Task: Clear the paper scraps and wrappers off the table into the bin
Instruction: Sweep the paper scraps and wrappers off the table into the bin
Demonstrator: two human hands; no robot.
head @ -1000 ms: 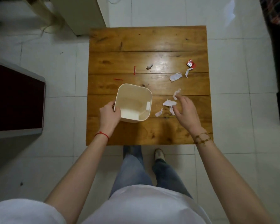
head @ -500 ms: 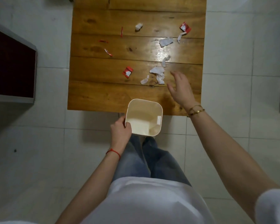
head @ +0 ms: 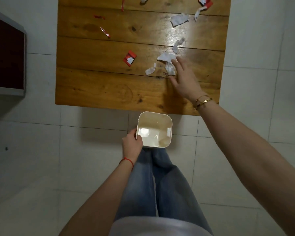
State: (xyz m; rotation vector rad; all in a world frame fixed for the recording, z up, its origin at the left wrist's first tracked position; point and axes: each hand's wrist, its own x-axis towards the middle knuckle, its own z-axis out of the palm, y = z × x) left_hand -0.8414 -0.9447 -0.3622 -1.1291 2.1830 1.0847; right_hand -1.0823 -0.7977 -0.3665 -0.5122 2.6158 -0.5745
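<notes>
My left hand (head: 132,143) grips the left rim of a cream plastic bin (head: 162,122), held below the near edge of the wooden table (head: 99,89). The bin looks empty. My right hand (head: 184,77) lies flat and open on the table, fingertips touching a cluster of white paper scraps (head: 167,61). More white scraps (head: 179,19) lie farther back. A red wrapper (head: 129,58) sits mid-table, another red wrapper (head: 205,1) at the far right, and thin red strips (head: 105,32) at the left.
A dark red cabinet (head: 6,57) with a grey frame stands left of the table. White floor tiles (head: 41,167) surround the table. My legs in jeans (head: 160,181) are under the bin.
The bin has come off the tabletop to below the table's near edge, uncovering a red wrapper. My right hand has reached forward onto the white scraps. The camera view has shifted down.
</notes>
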